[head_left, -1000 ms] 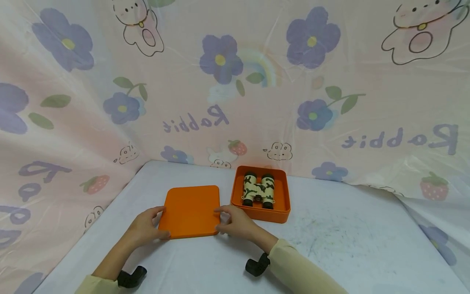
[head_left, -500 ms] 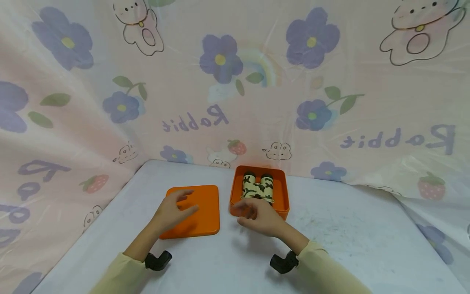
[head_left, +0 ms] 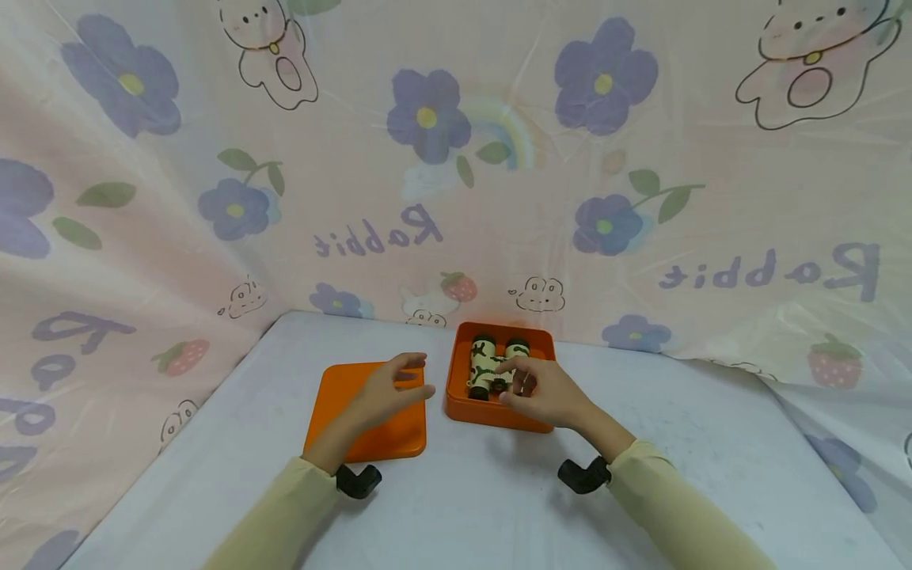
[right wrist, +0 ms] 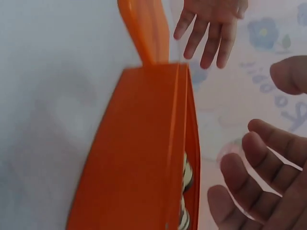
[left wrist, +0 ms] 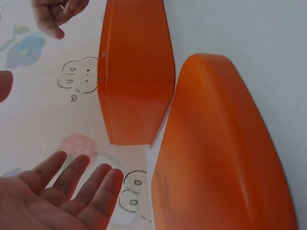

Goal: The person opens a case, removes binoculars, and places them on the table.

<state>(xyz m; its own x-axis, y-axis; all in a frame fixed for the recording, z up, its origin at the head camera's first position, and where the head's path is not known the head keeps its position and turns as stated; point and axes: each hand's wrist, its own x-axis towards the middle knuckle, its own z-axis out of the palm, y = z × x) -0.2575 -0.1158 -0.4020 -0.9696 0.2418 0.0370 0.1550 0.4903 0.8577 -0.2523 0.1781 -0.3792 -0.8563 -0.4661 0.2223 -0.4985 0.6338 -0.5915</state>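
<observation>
Right fingers (head_left: 518, 365) cover part of the binoculars (head_left: 484, 366), the left forearm (head_left: 333, 445) a corner of the lid (head_left: 339, 393).

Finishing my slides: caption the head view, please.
Left hand above an orange lid, right hand near binoculars in an open orange box.

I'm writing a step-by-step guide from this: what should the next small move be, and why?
Probably lower the right hand onto the camouflage binoculars and grip them. They lie uncovered in the orange box, with the orange lid off beside it; the right hand hovers over the box, holding nothing, and the left hand hangs empty above the lid.
</observation>
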